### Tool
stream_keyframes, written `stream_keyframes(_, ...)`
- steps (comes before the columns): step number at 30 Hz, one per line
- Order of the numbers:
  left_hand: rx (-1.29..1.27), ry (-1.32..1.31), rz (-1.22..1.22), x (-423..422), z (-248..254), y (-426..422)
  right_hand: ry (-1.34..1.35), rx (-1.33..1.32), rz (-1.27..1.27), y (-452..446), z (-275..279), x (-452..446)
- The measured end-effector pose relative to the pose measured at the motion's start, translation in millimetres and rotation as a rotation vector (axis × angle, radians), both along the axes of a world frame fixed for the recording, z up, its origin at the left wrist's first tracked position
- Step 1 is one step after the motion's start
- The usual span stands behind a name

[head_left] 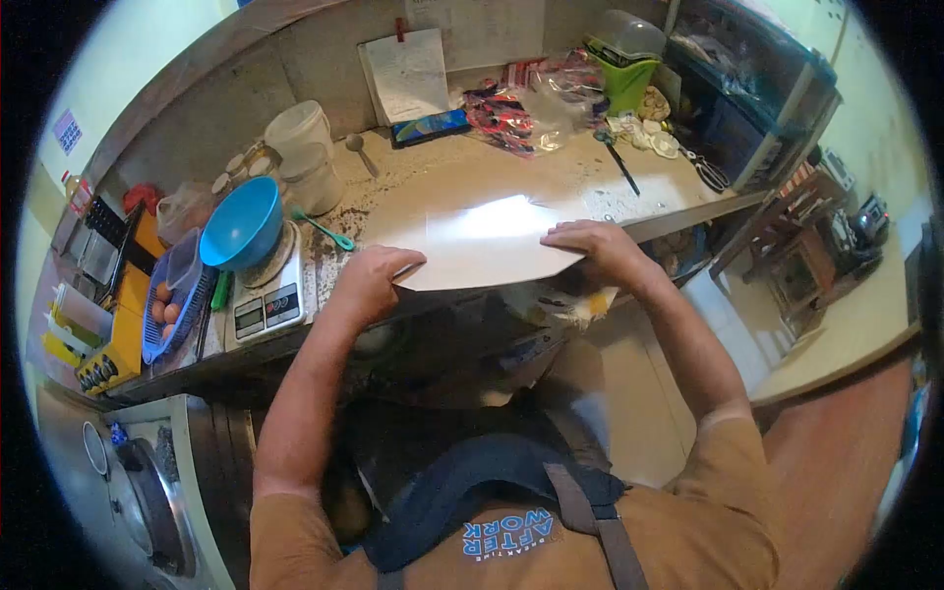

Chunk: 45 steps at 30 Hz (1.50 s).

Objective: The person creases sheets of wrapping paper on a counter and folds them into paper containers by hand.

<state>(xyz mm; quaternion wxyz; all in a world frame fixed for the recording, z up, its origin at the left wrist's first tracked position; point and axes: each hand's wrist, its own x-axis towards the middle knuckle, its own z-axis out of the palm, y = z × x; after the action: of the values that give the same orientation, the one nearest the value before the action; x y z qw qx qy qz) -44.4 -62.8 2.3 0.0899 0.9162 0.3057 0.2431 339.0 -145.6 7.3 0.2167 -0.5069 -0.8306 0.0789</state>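
A flat, pale sheet of card or stiff paper (477, 261) stretches between my two hands at the front edge of the counter. Bright light glares off its far part, and it blends into the tan counter surface behind. My left hand (372, 280) pinches the near left corner, thumb on top and fingers tucked out of sight beneath. At the right corner, my right hand (597, 248) grips the sheet in the same way, its thumb side stretched over the edge. The near edge bows slightly downward.
A blue bowl (241, 224) stands on a kitchen scale (270, 313) to the left, beside a blue basket (197, 317) with eggs. Farther back are plastic tubs (308, 177), a spoon (362, 155), and crumpled plastic packaging (531, 116). Scissors (708, 172) lie at the right.
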Motion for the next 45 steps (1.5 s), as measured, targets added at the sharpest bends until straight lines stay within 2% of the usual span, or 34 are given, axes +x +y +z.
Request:
stream_keyframes(2, 0.007, 0.032, 0.021, 2.5, 11.4, -4.2, 0.021, -0.033, -0.031, 0.2, 5.9, -1.3)
stream_keyframes(7, -0.199, 0.085, 0.133, 5.6, 21.2, 6.2, -0.007, 0.019, -0.041, 7.8, 6.3, 3.6)
stream_keyframes(11, -0.327, 0.200, 0.209, 10.7, 35.3, 25.6, 0.072, -0.275, -0.194, 19.2, 25.5, -2.3)
stream_keyframes(12, -0.248, 0.148, 0.071, 4.2, 14.9, 49.3, 0.116, -0.335, -0.263, 22.0, 31.9, -6.1)
stream_keyframes(13, -0.406, 0.090, 0.035, 4.6, 17.0, 57.3, 0.161, -0.395, -0.331, 27.1, 35.9, -6.2)
stream_keyframes(15, -0.719, -0.025, -0.036, 6.9, 21.8, 71.5, 0.144, -0.384, -0.283, 50.5, 25.5, 6.3)
stream_keyframes(17, -0.742, -0.024, 0.052, 9.4, 14.7, 83.1, 0.176, -0.453, -0.227, 59.7, 32.8, 6.5)
stream_keyframes(19, -0.791, -0.072, 0.123, 18.1, 25.8, 74.0, 0.063, -0.549, -0.252, 67.6, 36.1, 6.8)
stream_keyframes(21, -0.518, -0.012, 0.236, 26.9, 21.0, 68.6, -0.043, -0.627, -0.302, 60.5, 62.2, -6.6)
stream_keyframes(23, -0.240, 0.088, 0.410, 36.8, 13.1, 65.2, 0.009, -0.578, -0.283, 61.8, 55.9, -4.1)
stream_keyframes(27, -0.187, 0.240, 0.576, 53.6, 21.4, 45.1, -0.080, -0.536, -0.297, 75.4, 38.4, 3.3)
stream_keyframes(30, -0.097, 0.300, 0.487, 54.2, 15.6, 49.1, -0.059, -0.501, -0.305, 69.9, 39.5, 3.1)
stream_keyframes(33, 0.068, 0.104, 0.219, 43.3, -4.5, 64.3, -0.014, -0.398, -0.287, 69.5, 36.1, 6.5)
stream_keyframes(35, 0.063, 0.072, 0.116, 37.5, -9.1, 68.1, 0.018, -0.320, -0.257, 62.4, 41.1, 3.5)
stream_keyframes(38, 0.016, 0.068, 0.044, 37.5, -14.7, 69.1, 0.374, -0.576, -0.288, 61.6, 31.0, 4.9)
stream_keyframes(41, -0.045, 0.208, 0.032, 42.4, -8.5, 73.9, -0.053, -0.602, -0.465, 69.5, 37.5, -2.0)
stream_keyframes(44, -0.105, 0.271, -0.005, 45.3, -9.3, 79.9, -0.132, -0.599, -0.443, 74.3, 54.3, -10.6)
stream_keyframes(45, -0.123, 0.265, -0.021, 46.4, -9.8, 81.6, -0.127, -0.458, -0.377, 75.3, 53.0, -12.2)
